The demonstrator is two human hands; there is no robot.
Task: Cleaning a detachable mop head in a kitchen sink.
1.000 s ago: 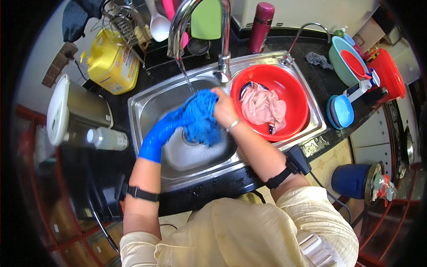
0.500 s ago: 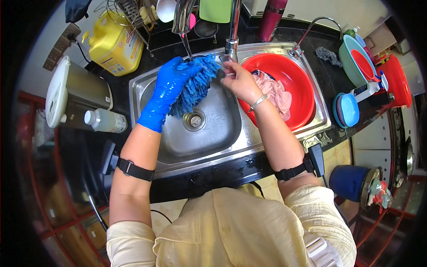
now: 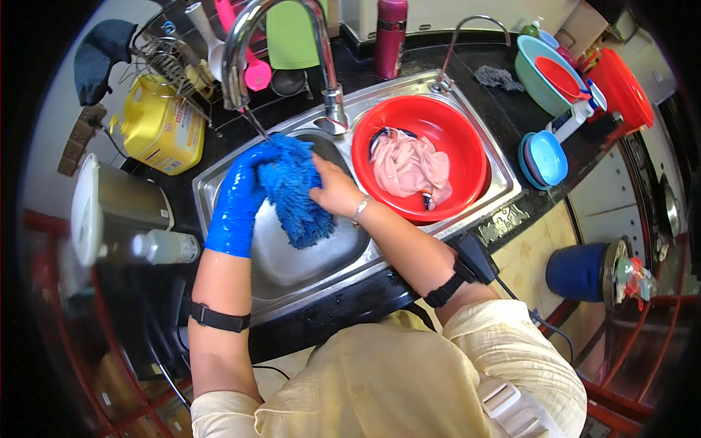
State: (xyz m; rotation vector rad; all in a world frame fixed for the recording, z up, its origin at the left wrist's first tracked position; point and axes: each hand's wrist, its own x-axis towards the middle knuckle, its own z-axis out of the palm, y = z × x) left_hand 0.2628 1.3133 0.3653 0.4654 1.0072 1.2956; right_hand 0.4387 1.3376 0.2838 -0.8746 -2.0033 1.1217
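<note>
A wet blue shaggy chenille cleaning cloth [image 3: 298,201] hangs over the steel sink basin [image 3: 288,274], under the thin stream from the curved tap [image 3: 330,66]. My left hand [image 3: 244,182], in a wet blue rubber glove, holds its upper left side; those fingertips are partly buried in the strands. Bare but for a wrist band, my right hand [image 3: 337,191] grips the right edge of the cloth, some of its fingers hidden behind it. To the right, a red basin [image 3: 467,157] stands on the sink, with a crumpled pink cloth [image 3: 409,164] in it.
On the left stand a yellow jug [image 3: 164,128], a lidded bin [image 3: 128,197] and a white-capped bottle [image 3: 168,247]. Behind the sink are a utensil rack [image 3: 171,62] and a magenta flask [image 3: 391,36]. Blue bowls [image 3: 546,159] and a spray bottle [image 3: 571,120] sit on the right counter.
My right hand has left the tap's base and come down-left onto the shaggy cloth. The cloth has moved lower in the picture with my left hand; the whole view has shifted too.
</note>
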